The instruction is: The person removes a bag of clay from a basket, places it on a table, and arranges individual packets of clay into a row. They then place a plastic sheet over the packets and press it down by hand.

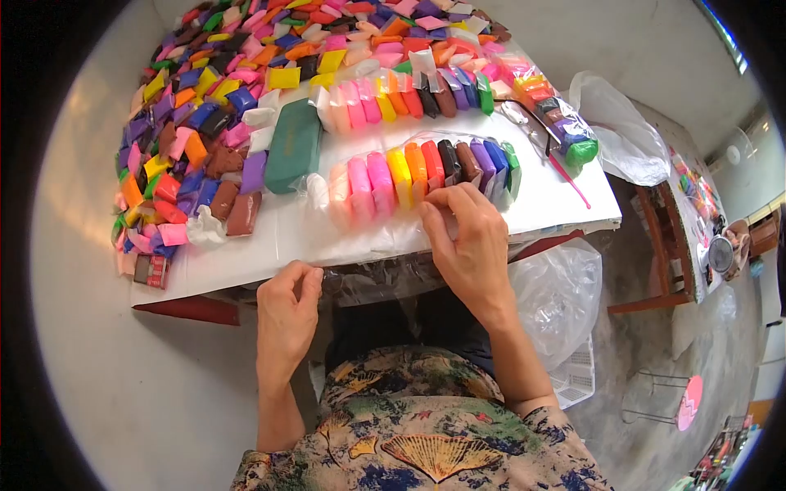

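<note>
A row of small coloured packets (399, 178), running from pale pink to green, lies near the table's front edge with clear plastic around it. My right hand (471, 250) is over the front of this row, thumb and forefinger drawn together by the orange and red packets; what they pinch is too fine to make out. A clear plastic bag (377, 280) droops over the table edge. At its left end my left hand (288, 315) is closed, thumb against the curled fingers, seemingly gripping the film. Behind lies a second, similar packet row (409, 96).
A big heap of loose coloured packets (196, 151) covers the table's left and back. A green case (293, 147) stands beside the rows. Glasses (536, 123), a pink stick (569, 182) and another bagged row (565, 127) lie right. Plastic bags (557, 303) hang below.
</note>
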Demonstrator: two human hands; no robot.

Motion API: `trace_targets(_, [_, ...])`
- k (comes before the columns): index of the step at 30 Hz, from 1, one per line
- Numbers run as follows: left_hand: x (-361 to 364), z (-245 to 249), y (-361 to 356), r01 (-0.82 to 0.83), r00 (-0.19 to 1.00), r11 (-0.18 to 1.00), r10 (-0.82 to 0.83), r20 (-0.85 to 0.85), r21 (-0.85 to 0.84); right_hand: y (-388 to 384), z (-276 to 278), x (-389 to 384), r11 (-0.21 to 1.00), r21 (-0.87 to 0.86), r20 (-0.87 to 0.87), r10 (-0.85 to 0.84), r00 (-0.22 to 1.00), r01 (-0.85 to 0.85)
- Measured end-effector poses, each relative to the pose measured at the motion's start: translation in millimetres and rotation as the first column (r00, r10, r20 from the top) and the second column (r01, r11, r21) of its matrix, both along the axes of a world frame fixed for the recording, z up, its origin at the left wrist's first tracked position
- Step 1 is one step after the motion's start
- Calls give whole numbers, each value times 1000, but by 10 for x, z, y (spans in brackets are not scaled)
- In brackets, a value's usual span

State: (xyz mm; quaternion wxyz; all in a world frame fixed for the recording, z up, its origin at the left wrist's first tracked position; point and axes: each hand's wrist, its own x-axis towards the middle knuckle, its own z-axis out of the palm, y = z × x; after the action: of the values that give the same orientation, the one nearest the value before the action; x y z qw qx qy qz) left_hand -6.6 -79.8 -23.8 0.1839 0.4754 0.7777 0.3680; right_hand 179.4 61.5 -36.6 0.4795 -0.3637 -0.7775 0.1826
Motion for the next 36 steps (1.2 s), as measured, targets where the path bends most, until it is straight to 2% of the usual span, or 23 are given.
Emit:
trace_targets(4, [29, 3, -11, -13, 1000, 999, 14, -16, 31, -146, 52, 182, 998, -63, 6, 18, 1000, -17])
trace_targets(7, [138, 123, -62, -84, 976, 996, 85, -201, 13, -69, 78, 232, 998, -46, 28, -31, 999, 32])
trace_targets(10, [300, 228, -62, -128, 806, 976, 205, -555, 175, 20, 67, 220, 998, -48, 24, -40, 999, 41])
trace_targets(11, [348, 262, -68, -133, 809, 973, 217, -546, 190, 40, 63, 213, 998, -57, 15, -32, 999, 32])
trace_targets(14, [405, 417, 31, -3, 887, 950, 147, -438, 313, -104, 91, 340, 990, -135, -61, 22, 998, -30])
trace_targets(17, [280, 585, 361, 191, 940, 918, -69, -334, 348, -168, 110, 526, 996, -76, -84, -49, 995, 42])
trace_targets(19, [181, 702, 656, 358, 896, 899, -254, -363, 254, -113, 182, 618, 969, 42, -31, -242, 970, 243])
trace_targets(20, [158, 725, 820, 448, 838, 861, -311, -449, 240, -52, 217, 656, 936, 107, -15, -337, 941, 337])
trace_targets(22, [111, 701, 1134, 613, 686, 768, -400, -608, 187, 107, 248, 689, 948, 58, 0, -312, 950, 312])
trace_targets(24, [128, 597, 1421, 666, 609, 743, -490, -624, 68, 246, 264, 671, 970, -55, -24, -236, 971, 235])
trace_targets(25, [157, 548, 1516, 688, 568, 726, -531, -628, 8, 333, 219, 680, 977, -39, 17, -208, 978, 209])
trace_targets(28, [272, 468, 1654, 688, 596, 725, -595, -538, -40, 466, 119, 665, 974, -104, 7, -201, 980, 201])
trace_targets(29, [266, 374, 1696, 704, 599, 709, -567, -565, 35, 478, 92, 673, 973, -81, 23, -214, 977, 215])
trace_targets(32, [308, 364, 1660, 708, 632, 706, -633, -447, 1, 498, 52, 659, 963, -59, 82, -258, 963, 263])
trace_targets(35, [346, 400, 1639, 728, 624, 685, -654, -429, 14, 472, 99, 648, 955, -107, 110, -266, 958, 277])
trace_targets(36, [339, 391, 1639, 723, 624, 691, -643, -443, 15, 445, 132, 658, 960, -73, 134, -261, 956, 272])
